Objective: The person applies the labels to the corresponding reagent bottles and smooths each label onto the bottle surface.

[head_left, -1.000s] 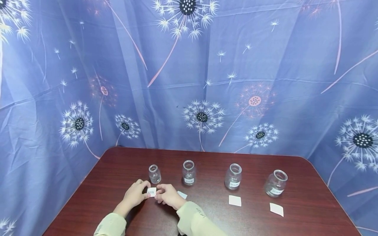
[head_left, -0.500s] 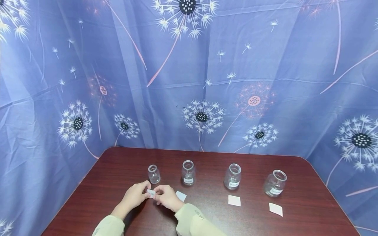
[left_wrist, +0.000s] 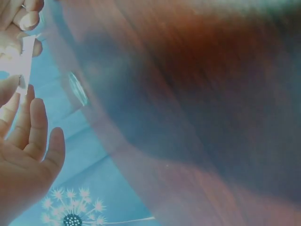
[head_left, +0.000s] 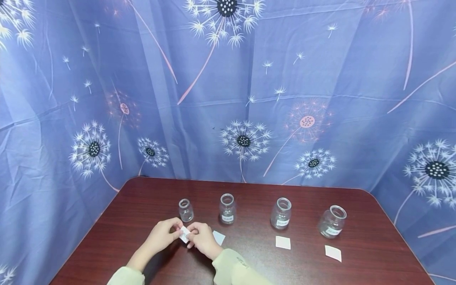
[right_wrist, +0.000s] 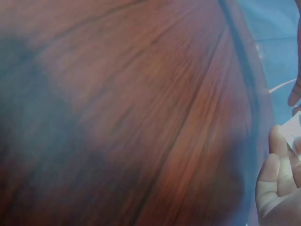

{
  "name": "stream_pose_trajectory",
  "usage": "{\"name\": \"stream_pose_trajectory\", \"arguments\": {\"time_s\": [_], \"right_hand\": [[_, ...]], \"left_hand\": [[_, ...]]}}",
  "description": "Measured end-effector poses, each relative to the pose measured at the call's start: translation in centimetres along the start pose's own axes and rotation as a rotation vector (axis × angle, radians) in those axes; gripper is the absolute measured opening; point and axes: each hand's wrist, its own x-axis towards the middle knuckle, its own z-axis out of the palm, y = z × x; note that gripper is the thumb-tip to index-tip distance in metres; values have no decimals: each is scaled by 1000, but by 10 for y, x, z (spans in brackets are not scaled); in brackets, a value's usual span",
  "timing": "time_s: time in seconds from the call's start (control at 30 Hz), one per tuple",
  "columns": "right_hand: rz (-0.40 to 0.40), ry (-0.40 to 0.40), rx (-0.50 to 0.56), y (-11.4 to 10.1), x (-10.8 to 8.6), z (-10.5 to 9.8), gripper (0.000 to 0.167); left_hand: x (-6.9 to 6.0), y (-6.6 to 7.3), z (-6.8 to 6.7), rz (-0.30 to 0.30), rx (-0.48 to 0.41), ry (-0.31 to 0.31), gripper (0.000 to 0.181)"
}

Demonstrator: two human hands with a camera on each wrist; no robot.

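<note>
My left hand (head_left: 160, 236) and right hand (head_left: 206, 239) meet above the table at the left, pinching a small white label (head_left: 184, 234) between them. Faint dark print shows on its face. In the left wrist view the label (left_wrist: 28, 61) appears nearly edge-on, with the left thumb on it and the other left fingers spread. The right wrist view catches only a corner of the label (right_wrist: 290, 129) by the right fingertips. Just beyond the hands stands a small glass jar (head_left: 186, 213) with no label visible on it.
Three larger glass jars, a second (head_left: 228, 208), a third (head_left: 281, 213) and a fourth (head_left: 333, 222), stand rightward, each bearing a white label. White paper squares lie before them: one (head_left: 219, 237) beside the right hand, another (head_left: 283, 242), and one (head_left: 333, 253) farther right. A patterned blue curtain (head_left: 213, 118) hangs behind the table.
The label was facing up flat between the hands, then bent and tilted; now it is turned at a slant. Both hands have stayed almost in place, fingers drawn closer together.
</note>
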Motion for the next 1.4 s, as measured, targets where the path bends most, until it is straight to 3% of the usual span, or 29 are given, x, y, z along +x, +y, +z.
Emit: {"name": "stream_pose_trajectory", "arguments": {"time_s": [0.3, 0.5, 0.7, 0.9, 1.2, 1.4], "right_hand": [[69, 9, 217, -22, -10, -1, 10], [83, 13, 277, -42, -23, -4, 11], [83, 15, 260, -48, -27, -9, 14], [26, 49, 187, -43, -22, -16, 21], [-8, 21, 136, -27, -17, -18, 23], [-48, 16, 113, -47, -29, -21, 21]], "left_hand": [[-8, 2, -1, -89, -143, 13, 11], [-12, 6, -1, -136, -246, 52, 10], [-15, 12, -1, -152, -286, 76, 10], [-18, 15, -1, -176, -268, 90, 10], [-24, 23, -3, -91, -270, 107, 12], [-26, 28, -6, -101, -260, 79, 10]]}}
